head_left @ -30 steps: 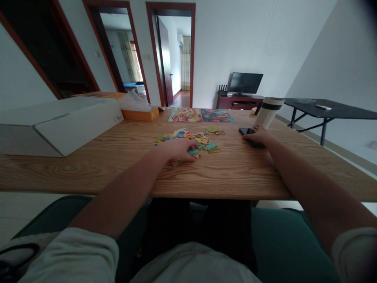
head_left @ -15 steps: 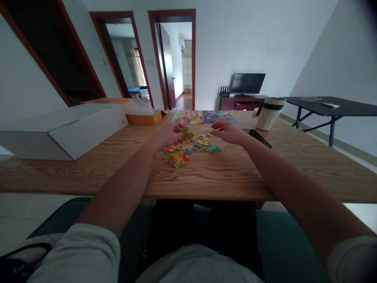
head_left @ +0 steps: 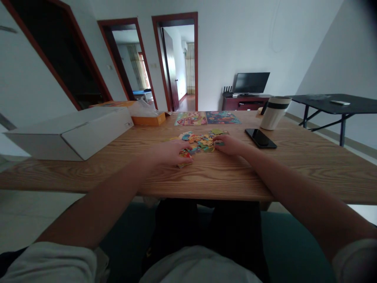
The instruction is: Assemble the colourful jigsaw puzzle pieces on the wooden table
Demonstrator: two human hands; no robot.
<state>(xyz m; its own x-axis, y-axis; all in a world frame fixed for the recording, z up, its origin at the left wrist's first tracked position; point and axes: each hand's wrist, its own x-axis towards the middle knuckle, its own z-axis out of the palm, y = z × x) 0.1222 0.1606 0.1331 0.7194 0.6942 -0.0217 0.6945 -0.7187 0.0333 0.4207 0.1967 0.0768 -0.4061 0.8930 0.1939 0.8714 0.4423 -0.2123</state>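
My left hand [head_left: 169, 154] sat low at the near edge of a heap of loose multicoloured cardboard jigsaw pieces [head_left: 200, 142], and my right hand [head_left: 229, 144] was at the heap's right side. The heap lay mid-table on a light wood-grain tabletop [head_left: 309, 169], just short of two flat rectangular colour picture panels [head_left: 206, 118] lying side by side beyond it. Left fingers [head_left: 185, 153] were curled over, tips down on the pieces, and right fingers [head_left: 219, 141] were drawn narrow at the heap's edge. Couldn't tell if either hand had a piece pinched, since the fingers hid it. A black glossy smartphone [head_left: 260, 138] lay to the right, near a cream tumbler with a black band [head_left: 275, 113]. My read: step in hand was sorting through the loose pieces, none visibly fitted together. Next move called for a clean pinch to lift one piece clear of the heap
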